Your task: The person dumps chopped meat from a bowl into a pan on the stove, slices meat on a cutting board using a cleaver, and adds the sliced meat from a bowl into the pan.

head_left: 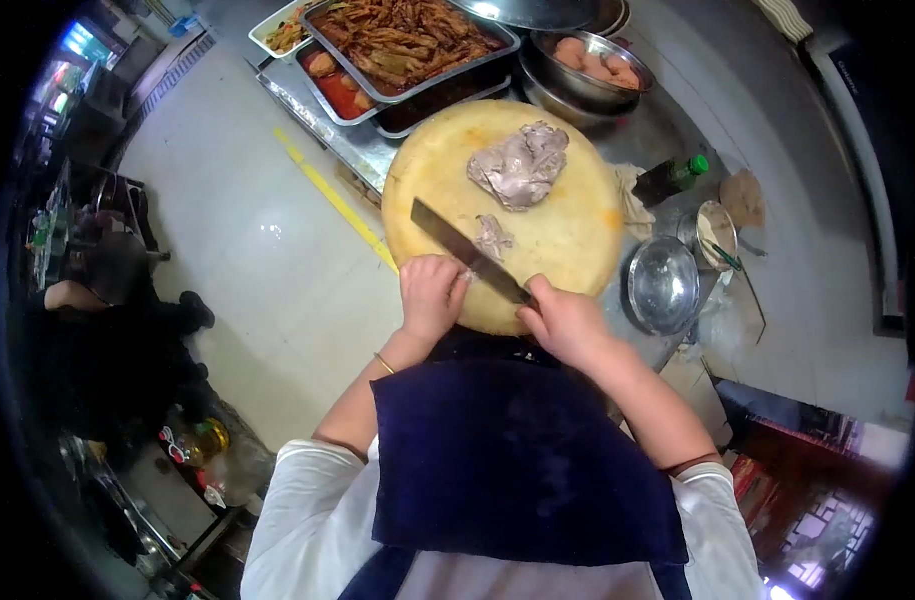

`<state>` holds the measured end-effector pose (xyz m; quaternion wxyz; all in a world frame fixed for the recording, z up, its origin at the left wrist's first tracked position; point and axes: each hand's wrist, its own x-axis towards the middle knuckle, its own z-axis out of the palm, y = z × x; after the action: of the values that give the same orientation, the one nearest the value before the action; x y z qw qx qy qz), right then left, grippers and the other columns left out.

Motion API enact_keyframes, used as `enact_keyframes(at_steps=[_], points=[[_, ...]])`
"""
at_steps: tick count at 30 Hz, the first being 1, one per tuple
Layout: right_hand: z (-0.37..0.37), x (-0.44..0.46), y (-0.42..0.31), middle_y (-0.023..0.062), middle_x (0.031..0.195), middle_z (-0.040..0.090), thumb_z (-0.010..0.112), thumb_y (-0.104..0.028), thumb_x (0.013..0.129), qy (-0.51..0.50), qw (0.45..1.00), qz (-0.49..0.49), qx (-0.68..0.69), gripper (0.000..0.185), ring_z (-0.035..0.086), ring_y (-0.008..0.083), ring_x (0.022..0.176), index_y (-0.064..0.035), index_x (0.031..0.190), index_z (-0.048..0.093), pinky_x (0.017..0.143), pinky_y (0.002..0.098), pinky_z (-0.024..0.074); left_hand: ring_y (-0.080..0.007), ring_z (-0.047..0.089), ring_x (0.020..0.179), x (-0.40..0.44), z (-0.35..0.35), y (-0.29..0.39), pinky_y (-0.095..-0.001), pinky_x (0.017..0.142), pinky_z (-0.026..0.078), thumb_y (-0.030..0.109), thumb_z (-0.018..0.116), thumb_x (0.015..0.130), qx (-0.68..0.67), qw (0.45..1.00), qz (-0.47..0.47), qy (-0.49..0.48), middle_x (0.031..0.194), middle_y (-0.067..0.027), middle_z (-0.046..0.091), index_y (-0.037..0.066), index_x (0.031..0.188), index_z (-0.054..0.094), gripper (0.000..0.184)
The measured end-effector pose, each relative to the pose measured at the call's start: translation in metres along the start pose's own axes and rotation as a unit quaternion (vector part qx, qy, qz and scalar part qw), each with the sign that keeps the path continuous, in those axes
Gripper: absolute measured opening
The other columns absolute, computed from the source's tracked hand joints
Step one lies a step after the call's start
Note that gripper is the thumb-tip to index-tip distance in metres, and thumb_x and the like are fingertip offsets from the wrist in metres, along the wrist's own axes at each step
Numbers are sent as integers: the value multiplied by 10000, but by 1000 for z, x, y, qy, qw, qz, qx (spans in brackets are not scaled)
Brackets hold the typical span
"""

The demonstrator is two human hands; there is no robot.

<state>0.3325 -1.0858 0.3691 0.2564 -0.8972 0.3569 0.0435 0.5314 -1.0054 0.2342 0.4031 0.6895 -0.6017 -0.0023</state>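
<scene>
A dark cleaver (467, 250) lies slantwise over a round yellowish cutting board (577, 235). Its handle end is in my right hand (567, 322), whose fingers are wrapped round it. My left hand (432, 293), with the fingers bent together, rests at the board's near left edge beside the blade. A small pale bit shows at its fingertips, too small to name. Just beyond the blade are small pieces of grey meat (493, 236). A larger lump of greyish meat (518, 166) sits farther back on the board.
Behind the board stand a tray of brown cooked food (407, 42) and a metal bowl with pinkish round items (597, 66). To the right are a green-capped bottle (669, 181), an empty metal bowl (663, 285) and a container (715, 235). Another person (117, 330) is at far left.
</scene>
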Motion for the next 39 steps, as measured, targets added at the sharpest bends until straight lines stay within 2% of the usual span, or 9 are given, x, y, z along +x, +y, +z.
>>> enact_keyframes(at_steps=[10, 20, 23, 26, 29, 32, 35, 38, 39], points=[[6, 33, -3, 206, 763, 672, 603, -307, 918, -70, 997, 16, -26, 335, 662, 416, 738, -32, 1076, 494, 674, 506, 524, -294, 580, 908, 2, -4, -3, -427, 833, 409, 165, 728, 784, -21, 999, -7, -45, 887, -66, 629, 111, 904, 647, 155], [28, 52, -4, 203, 817, 681, 596, -328, 919, -31, 999, 11, -10, 341, 661, 418, 773, -50, 1098, 515, 688, 502, 523, -300, 595, 860, 0, -2, -6, -433, 798, 430, 162, 728, 770, -29, 1000, 6, -1, 864, -79, 639, 97, 847, 670, 116], [27, 24, 28, 207, 818, 676, 612, -317, 913, 0, 999, 32, 32, 327, 661, 418, 781, -56, 1095, 533, 677, 490, 517, -308, 597, 858, 2, -5, -5, -442, 767, 440, 149, 722, 770, -44, 998, 31, 7, 846, -80, 642, 95, 844, 661, 109], [28, -4, 47, 215, 798, 663, 630, -271, 907, 34, 982, 93, 159, 302, 654, 422, 770, -52, 1093, 538, 659, 478, 503, -316, 599, 856, 10, -11, -4, -443, 769, 442, 149, 711, 769, -48, 998, 31, -41, 832, -90, 646, 102, 866, 664, 118], [35, -33, 58, 222, 787, 650, 641, -221, 896, 119, 973, 117, 160, 283, 644, 429, 759, -42, 1089, 535, 653, 478, 494, -288, 576, 937, 12, -8, -9, -417, 857, 417, 128, 713, 740, -1, 992, 19, -128, 916, -52, 628, 118, 938, 652, 207], [48, -57, 65, 228, 821, 660, 634, -203, 898, 185, 957, 152, 165, 276, 650, 424, 780, -28, 1090, 543, 668, 480, 499, -290, 575, 930, 17, -11, -5, -420, 872, 411, 175, 727, 737, -19, 994, 7, -109, 899, -55, 627, 126, 948, 661, 226], [63, -67, 71, 230, 838, 667, 607, -194, 914, 227, 939, 183, 183, 286, 652, 434, 805, -12, 1123, 533, 697, 475, 508, -327, 594, 832, 21, -7, -11, -450, 756, 439, 204, 728, 739, -20, 990, 43, -135, 805, -103, 633, 113, 877, 690, 169], [74, -63, 66, 239, 828, 661, 593, -187, 927, 316, 916, 163, 185, 286, 651, 439, 788, -12, 1138, 516, 681, 475, 507, -326, 596, 831, 27, -11, -12, -445, 755, 440, 239, 731, 746, -20, 992, 65, -109, 829, -105, 642, 106, 919, 688, 222], [71, -63, 67, 248, 822, 656, 584, -174, 935, 300, 919, 161, 198, 278, 649, 443, 768, -9, 1141, 498, 658, 481, 499, -323, 597, 830, 31, -13, -13, -438, 758, 440, 247, 731, 751, -21, 992, 63, -106, 838, -107, 645, 105, 940, 688, 241]])
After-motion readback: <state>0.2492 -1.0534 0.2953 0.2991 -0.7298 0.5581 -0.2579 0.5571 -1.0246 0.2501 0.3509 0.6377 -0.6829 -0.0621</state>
